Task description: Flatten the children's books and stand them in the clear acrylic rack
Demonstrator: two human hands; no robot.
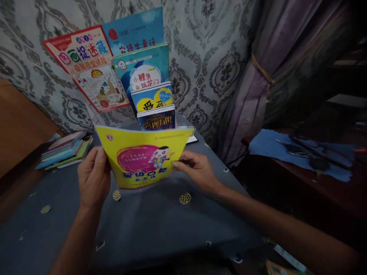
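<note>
Between both hands I hold a yellow workbook (114,152) with a magenta oval and a cartoon child on its cover, tilted and slightly bowed above the table. My left hand (94,177) grips its left edge, thumb in front. At the right edge, my right hand (197,168) pinches it between thumb and fingers. Just behind it, books stand in tiers: a dark blue book (156,118), a blue and yellow book (151,99), a teal book (143,68), a tall blue book (133,32) and a red-bordered picture book (91,68). Whatever holds them up is mostly hidden.
A stack of thin books (65,149) lies at the table's left, near a brown wooden panel (23,122). A dark-edged device (192,139) is partly hidden behind the workbook. On the right are a tied purple curtain (243,95) and a blue cloth (266,143) with tools.
</note>
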